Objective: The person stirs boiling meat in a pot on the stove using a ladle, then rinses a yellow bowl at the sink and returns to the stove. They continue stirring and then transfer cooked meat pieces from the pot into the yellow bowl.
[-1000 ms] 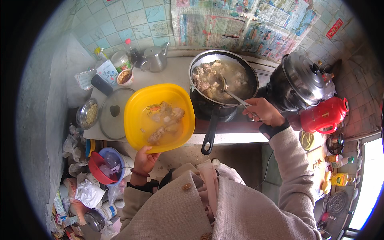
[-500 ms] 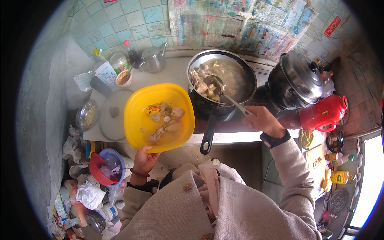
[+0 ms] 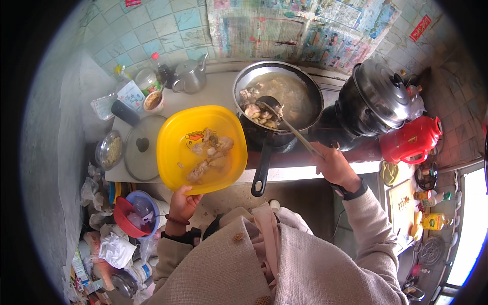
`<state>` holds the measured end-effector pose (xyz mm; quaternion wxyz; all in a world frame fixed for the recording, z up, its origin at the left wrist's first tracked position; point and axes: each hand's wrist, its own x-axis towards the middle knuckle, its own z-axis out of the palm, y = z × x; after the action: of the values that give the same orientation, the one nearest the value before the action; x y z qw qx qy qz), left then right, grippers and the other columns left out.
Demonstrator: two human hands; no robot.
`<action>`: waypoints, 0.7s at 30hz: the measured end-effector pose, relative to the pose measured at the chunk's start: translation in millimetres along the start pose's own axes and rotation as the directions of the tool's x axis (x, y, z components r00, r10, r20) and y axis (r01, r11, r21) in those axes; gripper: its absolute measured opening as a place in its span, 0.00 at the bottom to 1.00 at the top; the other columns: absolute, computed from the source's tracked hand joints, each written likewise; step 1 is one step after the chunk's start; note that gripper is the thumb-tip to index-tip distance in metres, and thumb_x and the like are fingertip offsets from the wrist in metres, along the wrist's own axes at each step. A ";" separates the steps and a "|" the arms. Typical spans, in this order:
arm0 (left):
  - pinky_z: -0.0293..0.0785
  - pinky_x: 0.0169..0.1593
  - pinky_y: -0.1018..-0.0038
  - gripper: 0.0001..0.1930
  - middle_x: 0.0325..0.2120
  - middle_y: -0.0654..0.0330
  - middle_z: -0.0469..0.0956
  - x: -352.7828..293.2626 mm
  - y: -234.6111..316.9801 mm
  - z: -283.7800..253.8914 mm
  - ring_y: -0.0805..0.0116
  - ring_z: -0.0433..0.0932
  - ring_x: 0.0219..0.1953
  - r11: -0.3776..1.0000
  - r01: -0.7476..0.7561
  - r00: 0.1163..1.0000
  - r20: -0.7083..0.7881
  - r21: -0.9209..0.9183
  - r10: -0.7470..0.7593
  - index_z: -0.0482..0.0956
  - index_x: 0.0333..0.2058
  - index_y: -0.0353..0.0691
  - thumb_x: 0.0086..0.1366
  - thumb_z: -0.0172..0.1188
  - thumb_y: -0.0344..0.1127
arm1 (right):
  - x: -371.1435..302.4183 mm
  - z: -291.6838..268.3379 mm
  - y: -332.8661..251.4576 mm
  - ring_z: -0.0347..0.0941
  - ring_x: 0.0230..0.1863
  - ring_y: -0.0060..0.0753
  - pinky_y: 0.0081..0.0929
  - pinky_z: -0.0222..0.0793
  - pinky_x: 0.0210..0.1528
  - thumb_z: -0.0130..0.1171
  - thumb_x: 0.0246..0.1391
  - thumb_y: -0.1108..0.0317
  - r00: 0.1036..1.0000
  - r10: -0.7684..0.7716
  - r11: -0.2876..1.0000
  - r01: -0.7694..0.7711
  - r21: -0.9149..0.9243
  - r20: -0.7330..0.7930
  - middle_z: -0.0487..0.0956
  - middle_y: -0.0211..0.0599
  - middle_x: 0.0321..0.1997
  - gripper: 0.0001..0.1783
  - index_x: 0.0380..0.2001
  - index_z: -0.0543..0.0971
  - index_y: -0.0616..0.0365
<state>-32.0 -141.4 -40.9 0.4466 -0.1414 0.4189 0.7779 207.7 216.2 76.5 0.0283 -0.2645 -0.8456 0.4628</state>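
My left hand (image 3: 184, 205) grips the near rim of a yellow plastic basin (image 3: 173, 119), which holds several chunks of cooked-looking meat (image 3: 218, 147). In my right hand (image 3: 333, 163) is the handle of a ladle (image 3: 297, 133), fingers wrapped round it. The ladle's dark bowl dips among meat pieces (image 3: 252, 110) at the left side of a wok (image 3: 320, 96) full of cloudy liquid. The wok's black handle (image 3: 262, 170) points toward me, just right of the basin.
A lidded steel pot (image 3: 378, 99) and a red thermos jug (image 3: 412, 140) stand right of the wok. A glass lid (image 3: 134, 157) lies partly behind the basin. Farther back are a metal teapot (image 3: 190, 76) and jars. Red and blue bowls (image 3: 127, 218) sit low left.
My right hand has shifted slightly down, and the ladle bowl has turned over, showing its dark back among the meat. The basin stays in my left hand, nearly still.
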 end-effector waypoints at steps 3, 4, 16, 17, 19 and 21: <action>0.74 0.51 0.66 0.21 0.49 0.54 0.71 -0.3 -0.2 0.8 0.60 0.74 0.50 1.000 0.000 1.000 0.003 0.003 0.000 0.64 0.53 0.34 0.60 0.48 0.28 | -2.3 2.7 1.3 0.76 0.22 0.31 0.27 0.72 0.27 0.44 0.57 0.75 0.999 -0.049 0.998 0.048 -0.029 -0.017 0.78 0.43 0.25 0.16 0.49 0.69 0.64; 0.74 0.51 0.66 0.21 0.49 0.54 0.71 -0.5 -0.3 1.1 0.60 0.74 0.50 1.000 0.000 1.000 0.006 0.002 0.000 0.64 0.53 0.34 0.60 0.48 0.28 | -3.0 3.4 1.9 0.76 0.22 0.32 0.28 0.72 0.27 0.43 0.56 0.76 0.997 -0.068 0.997 0.067 -0.034 -0.022 0.78 0.44 0.24 0.16 0.49 0.68 0.65; 0.73 0.53 0.65 0.22 0.50 0.54 0.71 -0.2 -0.6 -1.5 0.59 0.73 0.50 1.000 0.002 1.000 0.018 -0.004 -0.002 0.63 0.54 0.34 0.60 0.48 0.28 | -12.4 2.4 5.3 0.77 0.33 0.57 0.41 0.73 0.33 0.46 0.55 0.78 0.977 -0.206 0.955 0.188 -0.229 -0.057 0.78 0.56 0.27 0.17 0.49 0.67 0.66; 0.74 0.52 0.65 0.22 0.50 0.54 0.71 0.0 -0.7 -1.7 0.59 0.73 0.50 1.000 -0.003 1.000 0.012 -0.010 0.003 0.63 0.54 0.34 0.60 0.48 0.28 | -13.3 1.7 4.7 0.77 0.32 0.57 0.41 0.73 0.33 0.46 0.55 0.78 0.978 -0.200 0.957 0.183 -0.226 -0.055 0.78 0.56 0.27 0.17 0.49 0.67 0.66; 0.74 0.52 0.65 0.21 0.50 0.54 0.71 0.0 -0.9 -1.7 0.59 0.73 0.50 1.000 0.005 1.000 0.003 0.000 -0.005 0.63 0.54 0.34 0.60 0.48 0.28 | -15.4 0.3 3.4 0.77 0.32 0.57 0.41 0.72 0.33 0.46 0.55 0.78 0.984 -0.170 0.970 0.159 -0.186 -0.045 0.78 0.56 0.27 0.18 0.50 0.67 0.66; 0.74 0.52 0.65 0.21 0.49 0.54 0.71 -0.2 -0.9 -1.5 0.59 0.73 0.50 1.000 0.007 1.000 -0.004 0.001 -0.007 0.63 0.54 0.34 0.60 0.48 0.28 | -18.0 -1.4 1.9 0.77 0.32 0.57 0.40 0.73 0.33 0.46 0.55 0.77 0.984 -0.174 0.968 0.164 -0.189 -0.039 0.78 0.55 0.27 0.19 0.51 0.67 0.66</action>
<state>-31.4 -142.5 -42.2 0.4487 -0.1441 0.4198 0.7757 224.4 209.6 79.3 0.0663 -0.2055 -0.9033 0.3707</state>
